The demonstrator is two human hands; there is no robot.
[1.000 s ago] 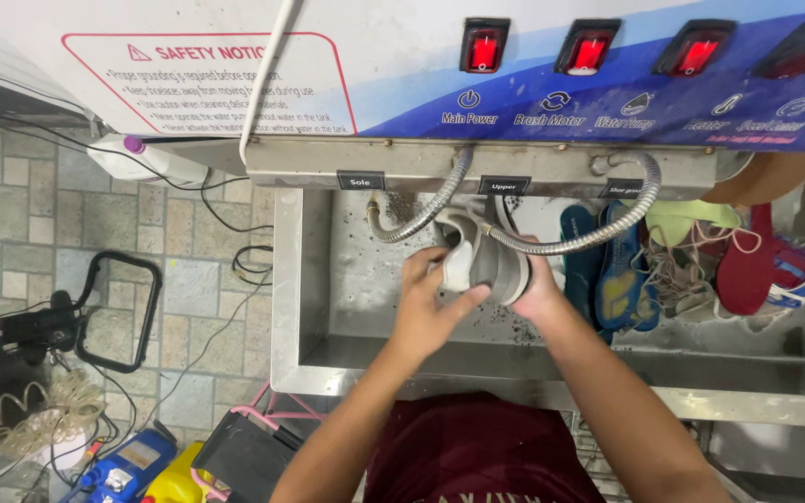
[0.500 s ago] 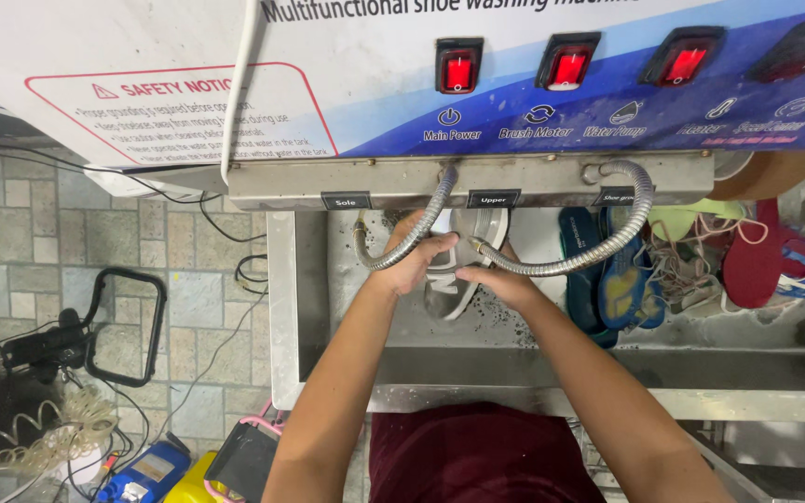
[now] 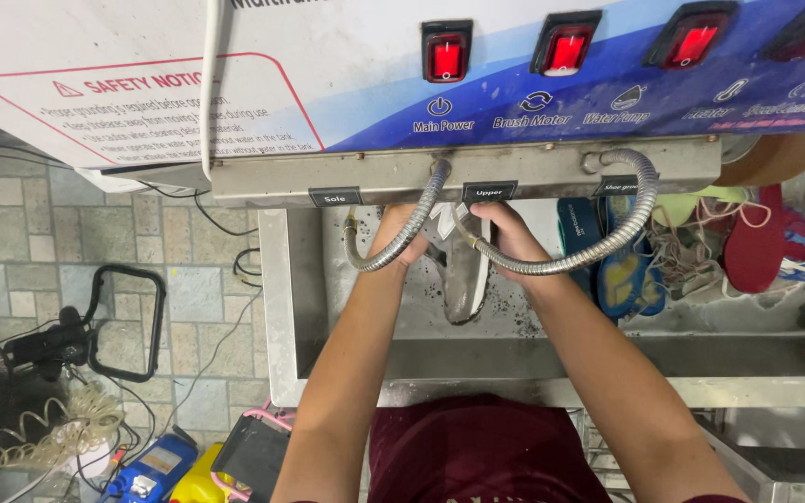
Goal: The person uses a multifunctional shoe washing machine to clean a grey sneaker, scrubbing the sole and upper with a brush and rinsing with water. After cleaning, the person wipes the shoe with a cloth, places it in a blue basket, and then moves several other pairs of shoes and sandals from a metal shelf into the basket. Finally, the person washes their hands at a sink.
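Over a steel sink basin [image 3: 281,307], both my hands grip a grey and white sneaker [image 3: 465,275] that points toward me, heel up under the machine's front panel. My left hand [image 3: 401,233] clasps its left side, my right hand [image 3: 512,233] its right side. Two flexible metal hoses [image 3: 598,253] hang from the panel and loop in front of my hands, and the shoe's upper end is hidden behind the panel.
A shoe washing machine with three lit red switches [image 3: 446,51] fills the top. Blue insoles [image 3: 619,270], laces and a red sole [image 3: 757,244] lie in the basin's right part. Left on the tiled floor: cables, a black frame [image 3: 128,321], a fan, yellow and blue containers.
My hands have lifted the sneaker up and away, under the panel and between the hoses, and it now hangs lengthwise. The view has tilted so the machine sits lower in frame.
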